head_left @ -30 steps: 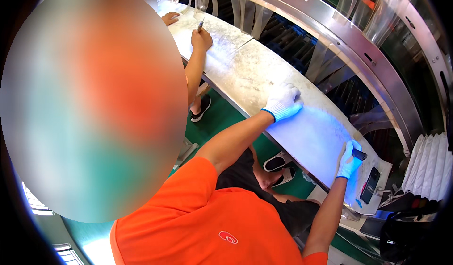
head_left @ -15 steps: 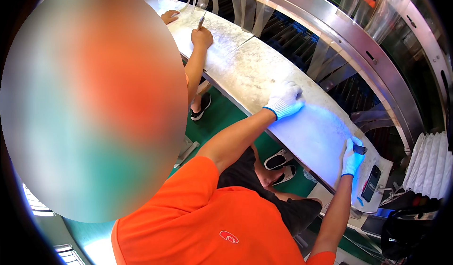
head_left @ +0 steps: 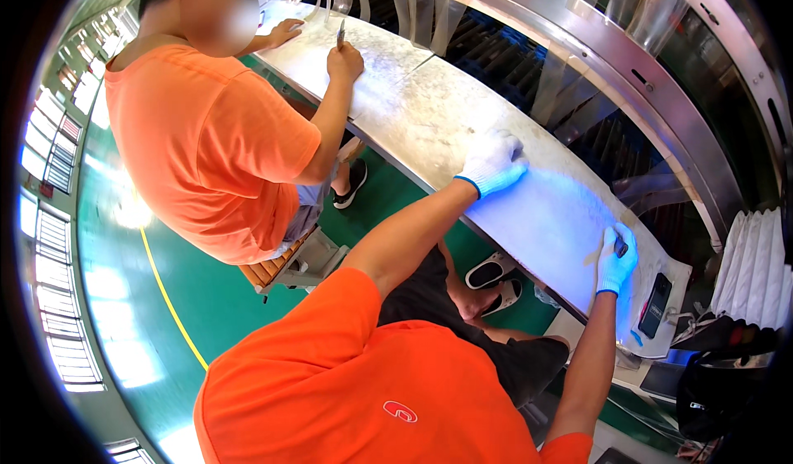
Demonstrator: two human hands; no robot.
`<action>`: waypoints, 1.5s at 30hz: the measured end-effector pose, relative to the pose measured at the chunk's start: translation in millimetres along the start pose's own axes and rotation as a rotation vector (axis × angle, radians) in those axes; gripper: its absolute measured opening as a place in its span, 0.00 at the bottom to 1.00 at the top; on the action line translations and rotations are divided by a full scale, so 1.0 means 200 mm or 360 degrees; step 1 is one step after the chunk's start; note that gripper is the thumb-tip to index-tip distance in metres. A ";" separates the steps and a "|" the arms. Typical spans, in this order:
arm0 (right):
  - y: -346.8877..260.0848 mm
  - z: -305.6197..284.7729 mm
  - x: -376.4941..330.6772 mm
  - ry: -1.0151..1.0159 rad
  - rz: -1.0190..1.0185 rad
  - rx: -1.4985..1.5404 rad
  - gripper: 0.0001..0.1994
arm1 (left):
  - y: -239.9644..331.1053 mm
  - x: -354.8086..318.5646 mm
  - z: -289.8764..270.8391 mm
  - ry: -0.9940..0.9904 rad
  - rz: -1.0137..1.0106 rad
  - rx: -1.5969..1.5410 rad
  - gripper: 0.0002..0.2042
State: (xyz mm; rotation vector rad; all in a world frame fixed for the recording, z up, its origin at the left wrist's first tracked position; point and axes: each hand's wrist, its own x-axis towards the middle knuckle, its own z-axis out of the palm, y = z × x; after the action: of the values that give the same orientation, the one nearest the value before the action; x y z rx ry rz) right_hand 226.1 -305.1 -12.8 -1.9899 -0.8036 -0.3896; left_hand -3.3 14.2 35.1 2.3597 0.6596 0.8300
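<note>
My left hand (head_left: 494,165), in a white knitted glove with a blue cuff, rests on the pale worktable (head_left: 438,105). Its fingers are curled in, and what they hold, if anything, is hidden. Further right, my right hand (head_left: 616,266), gloved the same way, is closed around a short dark cylinder (head_left: 621,248) that looks like a small torch. Blue light covers the tabletop between my hands and tints both gloves. A black phone (head_left: 655,305) lies on the table close to my right hand.
On the left a co-worker in an orange shirt (head_left: 198,150) sits at the same table, holding a slim pen-like tool (head_left: 341,33). Behind the table runs a roller conveyor (head_left: 500,51) with clear strip curtains (head_left: 425,18) under a metal frame. A white pleated hose (head_left: 750,266) and a black bag (head_left: 719,398) are at right.
The dark cylinder has turned in my right hand, and that hand has shifted slightly up. My left hand stays nearly in place. The co-worker's hand has moved slightly left and up.
</note>
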 end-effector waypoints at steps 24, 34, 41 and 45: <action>-0.04 -0.03 0.05 -0.0115 -0.0201 -0.0515 0.07 | 0.07 -0.13 0.07 -0.0005 0.0321 0.0205 0.13; -0.22 0.01 -0.08 -0.0007 -0.0259 -0.0586 0.10 | 0.02 -0.11 0.02 -0.0193 0.0079 0.0205 0.14; -0.26 -0.04 -0.17 0.0107 -0.0039 -0.0536 0.10 | 0.07 -0.11 -0.01 -0.0294 0.0090 0.0098 0.16; -0.29 -0.04 -0.20 0.0240 0.0220 -0.0244 0.12 | 0.05 -0.11 0.00 -0.0313 0.0079 0.0092 0.16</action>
State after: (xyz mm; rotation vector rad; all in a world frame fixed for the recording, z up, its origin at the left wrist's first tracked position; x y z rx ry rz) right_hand 158.1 -306.6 7.5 -2.1154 -0.5522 -0.5262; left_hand -15.6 -5.6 33.1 2.4788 0.5522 0.5958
